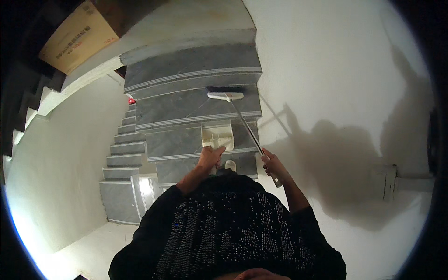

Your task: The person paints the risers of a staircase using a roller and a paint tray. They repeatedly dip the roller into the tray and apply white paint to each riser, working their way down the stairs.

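Note:
My right hand [275, 166] is wrapped round the grey handle of a broom [246, 125]. Its white head with dark bristles reaches up and ahead, against the back of a grey stair tread near the right wall. In my left hand [209, 158] is the handle of a cream dustpan [217, 136] with a ridged, comb-like part. The pan rests on or just over a lower tread, nearer to me than the broom head; contact is unclear. Whether any dirt lies in it cannot be made out. A light-coloured shoe [230, 165] shows just below the dustpan.
Grey stairs [186, 60] with pale striped edges rise ahead. A white wall [317, 60] with shadows stands close on the right. At the left, another flight [126, 148] lies beyond a drop. A cardboard box [79, 39] sits at the upper left.

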### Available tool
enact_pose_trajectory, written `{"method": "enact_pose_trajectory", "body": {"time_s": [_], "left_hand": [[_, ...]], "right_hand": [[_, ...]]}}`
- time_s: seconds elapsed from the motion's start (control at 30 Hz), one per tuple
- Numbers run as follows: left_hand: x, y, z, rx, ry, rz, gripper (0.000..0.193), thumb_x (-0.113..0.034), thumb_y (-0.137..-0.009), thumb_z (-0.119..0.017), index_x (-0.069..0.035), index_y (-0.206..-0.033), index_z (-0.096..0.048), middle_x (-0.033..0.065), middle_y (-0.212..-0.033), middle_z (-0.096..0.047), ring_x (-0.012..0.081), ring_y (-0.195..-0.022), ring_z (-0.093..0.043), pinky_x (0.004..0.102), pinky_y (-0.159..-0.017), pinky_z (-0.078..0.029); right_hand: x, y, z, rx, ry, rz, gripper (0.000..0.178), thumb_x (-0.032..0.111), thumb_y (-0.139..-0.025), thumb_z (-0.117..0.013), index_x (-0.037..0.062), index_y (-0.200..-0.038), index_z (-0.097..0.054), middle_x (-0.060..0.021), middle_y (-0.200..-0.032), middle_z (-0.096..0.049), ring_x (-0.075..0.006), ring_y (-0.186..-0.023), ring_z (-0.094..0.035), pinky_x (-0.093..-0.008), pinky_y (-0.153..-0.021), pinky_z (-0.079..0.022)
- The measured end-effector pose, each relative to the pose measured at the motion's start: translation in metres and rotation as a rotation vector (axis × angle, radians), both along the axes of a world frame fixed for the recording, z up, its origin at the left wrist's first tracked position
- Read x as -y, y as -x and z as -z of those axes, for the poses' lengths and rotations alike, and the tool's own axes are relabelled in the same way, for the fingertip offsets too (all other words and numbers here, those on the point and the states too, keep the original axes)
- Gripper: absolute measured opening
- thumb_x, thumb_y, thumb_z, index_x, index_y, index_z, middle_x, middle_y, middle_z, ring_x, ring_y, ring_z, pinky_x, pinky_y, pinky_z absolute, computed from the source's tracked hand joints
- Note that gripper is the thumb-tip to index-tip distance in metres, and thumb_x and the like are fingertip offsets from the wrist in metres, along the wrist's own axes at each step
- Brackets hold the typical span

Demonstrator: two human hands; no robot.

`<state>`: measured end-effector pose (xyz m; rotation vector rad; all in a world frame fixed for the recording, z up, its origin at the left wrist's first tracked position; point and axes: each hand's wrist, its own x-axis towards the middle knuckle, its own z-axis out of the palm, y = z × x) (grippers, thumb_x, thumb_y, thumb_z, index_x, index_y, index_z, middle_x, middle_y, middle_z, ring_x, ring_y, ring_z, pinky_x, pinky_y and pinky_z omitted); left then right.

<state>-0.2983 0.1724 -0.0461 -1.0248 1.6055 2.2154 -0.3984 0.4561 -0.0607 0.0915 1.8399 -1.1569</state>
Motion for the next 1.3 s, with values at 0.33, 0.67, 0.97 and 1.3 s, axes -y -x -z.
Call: {"method": "enact_pose_trajectory", "body": {"time_s": [0.33, 0.67, 0.97, 1.3], "left_hand": [[-0.026, 0.018, 0.026, 0.023, -0.119, 0.064, 0.037, -0.024, -0.088, -0.066, -0.007, -0.058, -0.052, 0.0035, -0.050, -0.052, 0.0158, -0.040, -0.052, 0.0305, -0.037, -0.040], [-0.045, 0.030, 0.028, 0.035, -0.318, -0.020, 0.034, -0.023, -0.086, -0.070, -0.009, -0.062, -0.051, 0.0035, -0.052, -0.050, 0.0155, -0.039, -0.047, 0.0317, -0.040, -0.040], [-0.064, 0.033, 0.032, 0.023, -0.215, 0.141, 0.038, -0.026, -0.087, -0.069, -0.012, -0.059, -0.049, 0.0025, -0.049, -0.046, 0.0167, -0.039, -0.046, 0.0339, -0.040, -0.041], [-0.071, 0.035, 0.028, 0.028, -0.468, 0.103, 0.038, -0.024, -0.090, -0.066, -0.012, -0.061, -0.044, 0.0004, -0.049, -0.040, 0.0144, -0.039, -0.039, 0.0319, -0.038, -0.033]], "right_hand": [[-0.048, -0.059, -0.064, 0.266, -0.114, 0.013, 0.061, 0.039, -0.100, -0.050, 0.0163, -0.152, -0.027, 0.0038, -0.057, -0.038, -0.0085, -0.042, -0.035, -0.0266, -0.037, -0.034], [-0.065, -0.043, -0.114, 0.124, -0.046, 0.003, 0.056, 0.038, -0.099, -0.051, 0.0144, -0.148, -0.036, 0.0024, -0.058, -0.045, -0.0074, -0.042, -0.040, -0.0250, -0.037, -0.037], [-0.050, 0.019, -0.007, 0.041, -0.103, 0.041, 0.065, 0.036, -0.097, -0.053, 0.0171, -0.153, -0.025, 0.0008, -0.068, -0.043, -0.0095, -0.048, -0.040, -0.0256, -0.042, -0.039], [-0.082, -0.081, 0.000, 0.088, 0.003, 0.043, 0.062, 0.040, -0.099, -0.049, 0.0121, -0.151, -0.030, 0.0054, -0.063, -0.037, -0.0060, -0.049, -0.037, -0.0254, -0.044, -0.037]]}}
